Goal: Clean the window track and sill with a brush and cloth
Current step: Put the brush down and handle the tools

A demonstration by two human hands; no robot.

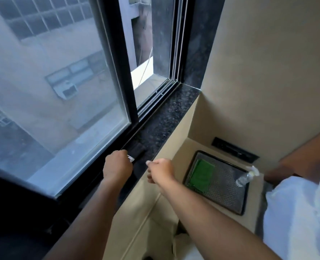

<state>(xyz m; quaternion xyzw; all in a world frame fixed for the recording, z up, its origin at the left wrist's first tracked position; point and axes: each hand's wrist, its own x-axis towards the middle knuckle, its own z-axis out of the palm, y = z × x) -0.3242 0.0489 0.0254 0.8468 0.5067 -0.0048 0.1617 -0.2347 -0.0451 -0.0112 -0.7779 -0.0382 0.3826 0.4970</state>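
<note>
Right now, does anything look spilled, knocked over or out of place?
Only the clear bottle, which lies on its side at the tray's right edge. The green cloth lies flat in the tray. No spill shows.

Sill (171,111): dark speckled granite, runs along the foot of the window, with the track (155,98) just beside its outer edge. On the sill, near end: a dark brush (137,153), bristle end lying flat on the stone; its outline is blurred.

Lower ledge (176,147): beige, below and right of the sill. On it, a dark textured tray (228,186). In the tray: a folded green cloth (202,173) at the left side, and a clear plastic bottle (246,177) at the right edge, lying tilted. Cloth and bottle well apart.
</note>
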